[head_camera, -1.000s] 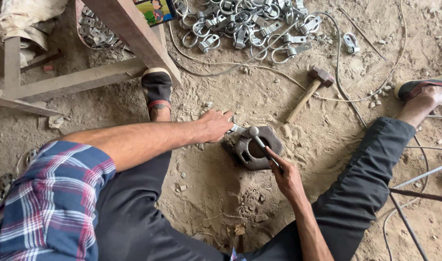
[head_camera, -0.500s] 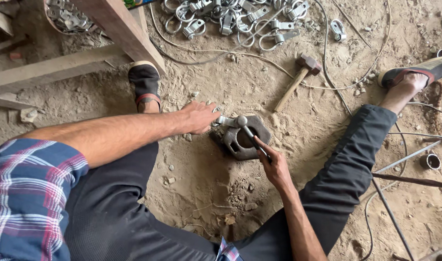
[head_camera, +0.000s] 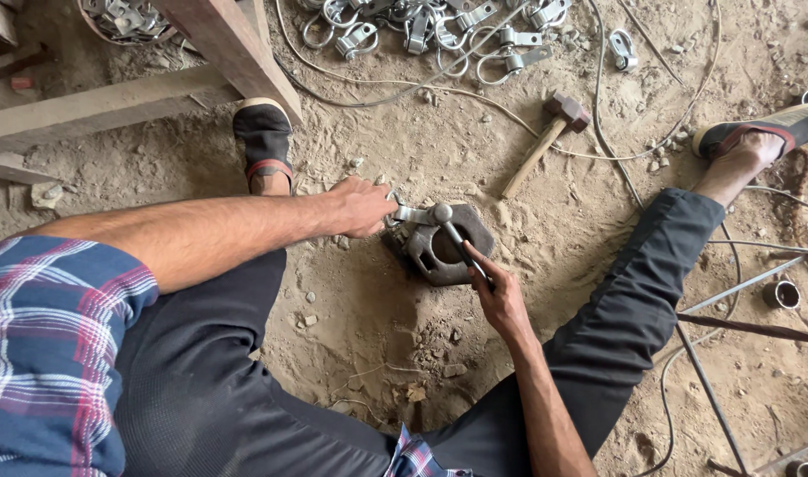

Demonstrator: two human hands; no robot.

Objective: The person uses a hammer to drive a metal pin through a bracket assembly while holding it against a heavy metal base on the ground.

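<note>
Iron block: a dark, rounded metal block (head_camera: 444, 252) lay in the dirt between my legs.
Left hand: my left hand (head_camera: 362, 207) pinched a small grey metal clamp piece (head_camera: 410, 214) against the block's left edge.
Right hand: my right hand (head_camera: 499, 296) gripped a thin ball-headed metal rod (head_camera: 455, 238) across the block's top.
Hammer: a wooden-handled hammer (head_camera: 545, 132) lay well beyond the block.

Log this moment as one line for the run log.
left hand: holds shiny metal clamp piece on dark iron block | right hand: grips thin dark rod | wooden-handled hammer: lies apart on dirt
</note>
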